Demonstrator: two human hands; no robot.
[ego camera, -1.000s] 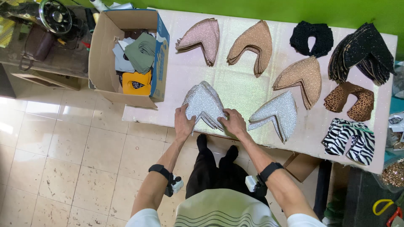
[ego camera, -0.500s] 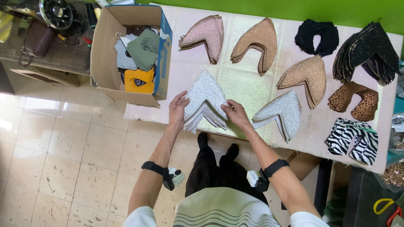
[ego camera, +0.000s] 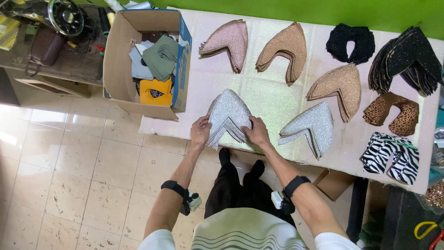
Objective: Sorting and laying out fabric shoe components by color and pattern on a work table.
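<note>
A pale glittery desk (ego camera: 277, 99) is standing on a beige tiled floor (ego camera: 69, 176) before a green wall (ego camera: 323, 9), with a cardboard box (ego camera: 138, 65) of scraps at its left end. Since half a second ago, both hands have been sliding the silver stack (ego camera: 227, 115) toward the near edge. The left hand (ego camera: 200, 132) and right hand (ego camera: 256, 132) are pressing it, fingers clamped on its two prongs. The sparkly, V-shaped fabric pieces are fanning slightly.

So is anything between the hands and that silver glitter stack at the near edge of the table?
Nothing visible. The left hand and right hand are already gripping the silver glitter stack from either side. The second silver stack lies apart to its right, the cardboard box to its left.
</note>
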